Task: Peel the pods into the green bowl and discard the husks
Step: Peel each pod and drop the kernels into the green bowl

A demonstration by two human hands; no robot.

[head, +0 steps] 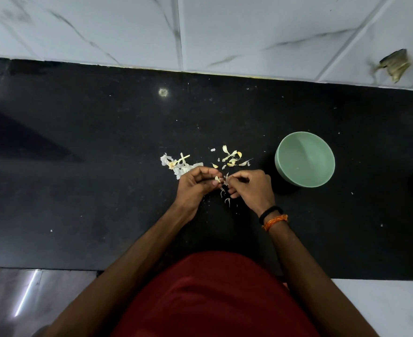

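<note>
Pinching one pod (pixel 217 178) between both hands (pixel 221 184).

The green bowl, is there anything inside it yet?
The green bowl looks almost bare inside: smooth pale green, with only a tiny white fleck near the bottom. No peeled pieces show. Nothing covers its inside.

Husk scraps (pixel 182 164) and pods (pixel 232 158) litter the counter (pixel 79 190) centre; the bowl (pixel 305 159) stands right. Left counter and the far strip lie open.
</note>
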